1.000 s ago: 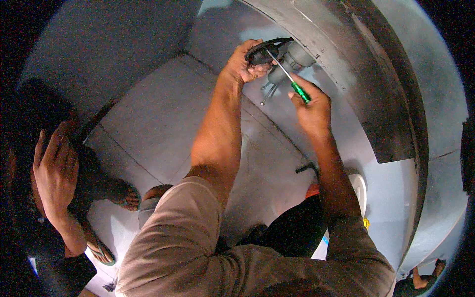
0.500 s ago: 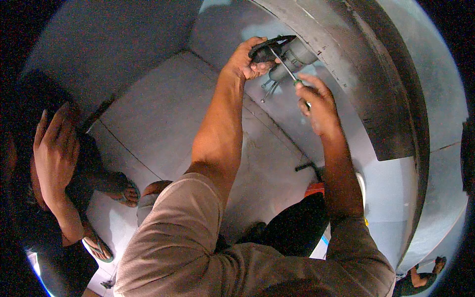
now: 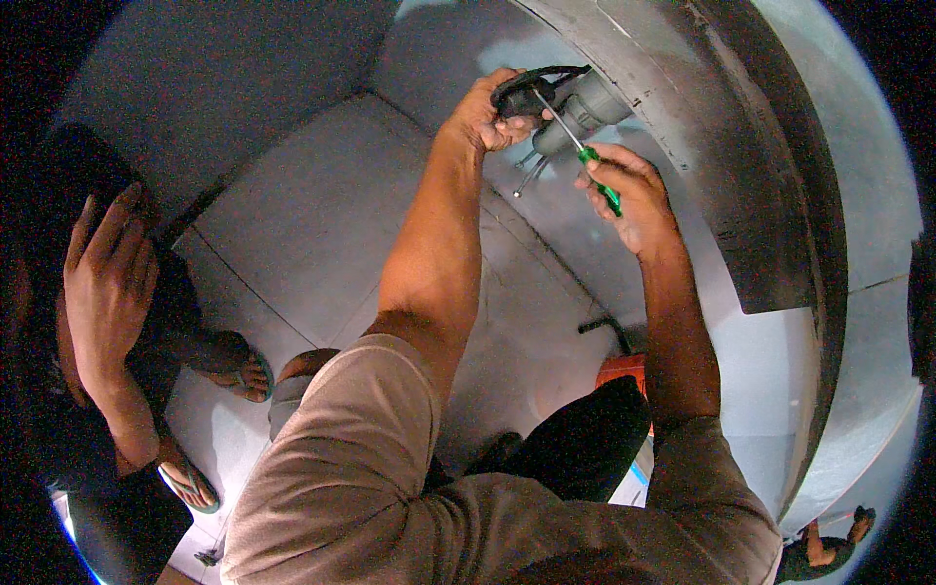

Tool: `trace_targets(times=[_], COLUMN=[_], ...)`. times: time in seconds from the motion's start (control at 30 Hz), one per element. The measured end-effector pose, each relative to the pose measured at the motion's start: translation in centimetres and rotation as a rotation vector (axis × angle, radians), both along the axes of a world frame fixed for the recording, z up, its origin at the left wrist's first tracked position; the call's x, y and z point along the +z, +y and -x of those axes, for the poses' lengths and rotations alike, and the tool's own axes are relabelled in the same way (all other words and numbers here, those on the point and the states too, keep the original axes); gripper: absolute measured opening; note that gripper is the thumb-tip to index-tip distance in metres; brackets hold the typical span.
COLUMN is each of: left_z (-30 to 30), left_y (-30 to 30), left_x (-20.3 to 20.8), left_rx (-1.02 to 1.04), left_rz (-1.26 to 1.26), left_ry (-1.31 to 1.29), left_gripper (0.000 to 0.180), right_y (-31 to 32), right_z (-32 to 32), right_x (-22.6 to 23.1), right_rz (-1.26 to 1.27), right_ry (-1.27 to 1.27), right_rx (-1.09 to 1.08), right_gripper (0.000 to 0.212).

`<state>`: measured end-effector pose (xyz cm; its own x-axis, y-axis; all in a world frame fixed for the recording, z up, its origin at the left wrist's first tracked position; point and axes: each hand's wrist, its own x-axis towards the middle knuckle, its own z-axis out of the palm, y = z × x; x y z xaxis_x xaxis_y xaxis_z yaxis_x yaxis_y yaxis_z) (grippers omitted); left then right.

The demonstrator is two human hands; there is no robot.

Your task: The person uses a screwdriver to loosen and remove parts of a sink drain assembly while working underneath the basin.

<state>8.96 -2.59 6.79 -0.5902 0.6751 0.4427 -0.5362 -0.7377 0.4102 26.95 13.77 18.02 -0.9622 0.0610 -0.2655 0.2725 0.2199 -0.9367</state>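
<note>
My left hand (image 3: 478,117) is closed round a rounded black part (image 3: 519,100) with a black cable (image 3: 558,70) running from it to the curved panel. My right hand (image 3: 642,200) grips a green-handled screwdriver (image 3: 611,200), its handle between thumb and fingers. The metal shaft slants up and left, and its tip meets the black part; what lies under the tip is too small to make out. Just right of my left hand, a grey cylindrical fitting (image 3: 583,109) sits below the panel's edge, with thin metal prongs (image 3: 526,177) pointing down from it.
A large curved dark panel (image 3: 770,195) arches along the right. Beneath my right forearm are an orange-red object (image 3: 624,369) and a bent black bar (image 3: 606,324) on the tiled floor (image 3: 292,214). At the left, another person's hand (image 3: 109,283) and sandalled feet (image 3: 190,486) are close by.
My right hand has shifted slightly down and its fingers have changed position, so more of the green handle shows. The black part has tilted a little in my left hand.
</note>
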Motion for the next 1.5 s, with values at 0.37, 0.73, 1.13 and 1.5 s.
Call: trace_targets(times=[0.37,0.73,1.13,1.5], left_z=[0.0,0.7,1.5,0.6], left_y=[-0.4,0.0,0.0,-0.4], left_x=[0.4,-0.5,-0.8,0.0], left_rx=[-0.026,-0.012,0.043,0.025], left_rz=[-0.023,-0.01,0.067,0.039], left_ry=[0.001,0.016,0.098,0.09], left_gripper=[0.036,0.041,0.039,0.04], right_y=[-2.2,-2.0,-1.2,-2.1], right_z=[-0.6,-0.6,-0.3,0.2], right_x=[1.1,0.4,-0.1,-1.8], right_rz=[-0.277,-0.023,-0.366,-1.08], right_ry=[0.124,0.091,0.215,0.707], right_rx=[-0.054,0.007,0.06,0.059], right_gripper=[0.029,0.03,0.034,0.027])
